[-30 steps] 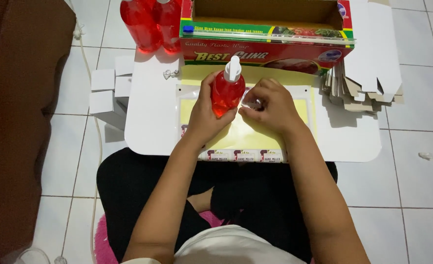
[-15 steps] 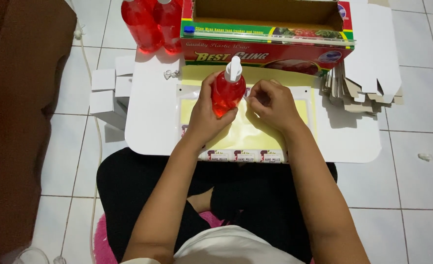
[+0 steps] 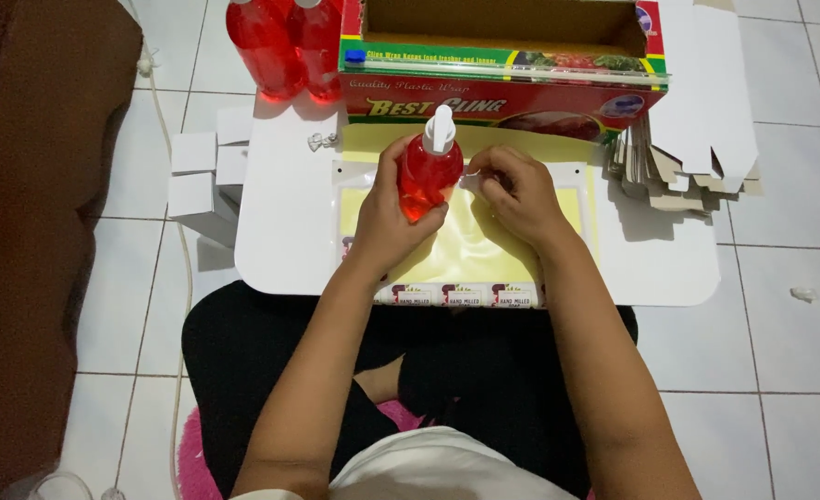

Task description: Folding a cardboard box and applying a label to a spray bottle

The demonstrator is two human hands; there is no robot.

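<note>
Two hands work over a small white table (image 3: pixel 290 241), seen from above. Left hand (image 3: pixel 387 218) is wrapped around a red pump bottle (image 3: pixel 426 174), gripping its body from the left side and underneath, thumb across the front; the bottle is tilted, its white pump head (image 3: pixel 441 128) pointing away from the person. Right hand (image 3: pixel 514 193) sits just beside the bottle on its right, fingers (image 3: pixel 489 171) curled and pinched together near the bottle's shoulder; whether they clasp anything cannot be told from this view. Bottle and both hands are held above a yellow sheet (image 3: pixel 470 245) lying flat on the table, whose near edge carries a row of small labels (image 3: pixel 461 294). Behind the hands, at the table's far edge, lies a long cling-wrap box (image 3: pixel 503 88), lid open. Two more red bottles (image 3: pixel 285 42) stand at the far left corner, touching each other. A stack of flat white cartons (image 3: pixel 678 162) lies at the right edge, partly over the table. Small white boxes (image 3: pixel 202 181) sit on the tiled floor just beside the table's left edge. The person sits cross-legged, black-clad legs (image 3: pixel 262 352) partly under the table.
</note>
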